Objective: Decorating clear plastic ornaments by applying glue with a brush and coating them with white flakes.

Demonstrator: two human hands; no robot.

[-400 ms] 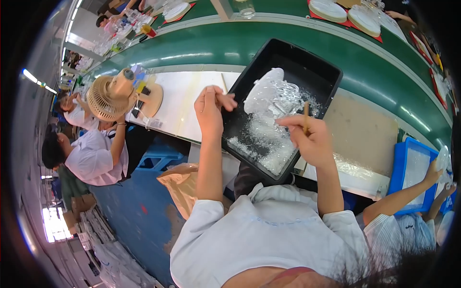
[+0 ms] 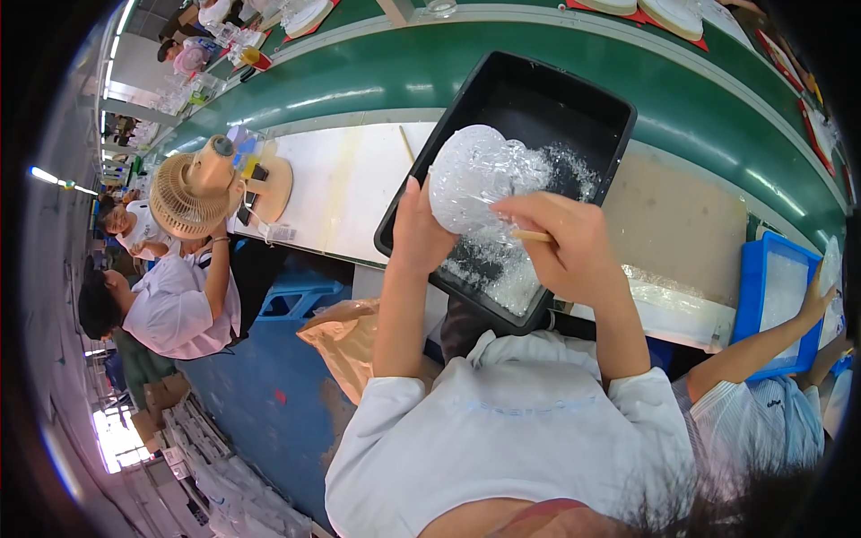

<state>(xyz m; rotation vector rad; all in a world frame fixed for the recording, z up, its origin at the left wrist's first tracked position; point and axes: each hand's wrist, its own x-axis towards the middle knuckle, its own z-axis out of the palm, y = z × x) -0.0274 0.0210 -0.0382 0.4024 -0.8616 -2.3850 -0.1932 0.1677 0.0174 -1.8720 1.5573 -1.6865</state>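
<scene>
My left hand (image 2: 420, 231) grips the left edge of a white rounded piece (image 2: 464, 170) crusted with clear glittery flakes. The piece is tilted up over a black tray (image 2: 619, 112). In my right hand (image 2: 574, 247) is a thin wooden stick (image 2: 533, 236), pinched under the fingers; its far end is hidden. My right fingertips are at the piece's lower right edge; whether they touch it I cannot tell. Loose clear flakes (image 2: 511, 285) lie heaped in the near end of the tray, with more scattered toward its far right.
The tray juts over the near edge of a white bench (image 2: 327, 184). A second thin stick (image 2: 406, 143) lies left of it, and a beige fan (image 2: 202, 184) stands farther left. A brown board (image 2: 682, 211) and blue bin (image 2: 749, 296) are right, beside a co-worker's arm (image 2: 762, 345).
My left hand, free before, has moved down to the white piece and now holds it raised and tilted. The stick in my right hand has swung from upright to nearly level.
</scene>
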